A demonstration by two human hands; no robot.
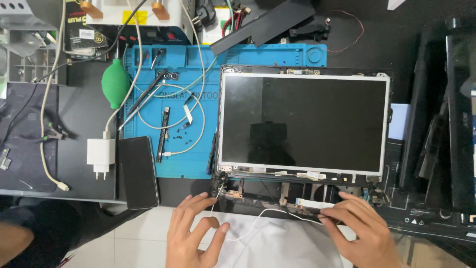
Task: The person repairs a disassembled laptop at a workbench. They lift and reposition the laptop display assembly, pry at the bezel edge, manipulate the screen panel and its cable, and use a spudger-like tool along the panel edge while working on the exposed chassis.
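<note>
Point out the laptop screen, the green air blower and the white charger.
laptop screen (pixel 303 124), head view, middle of the dark glass
green air blower (pixel 115 83), head view, its bulb
white charger (pixel 100 153), head view, its body
</note>
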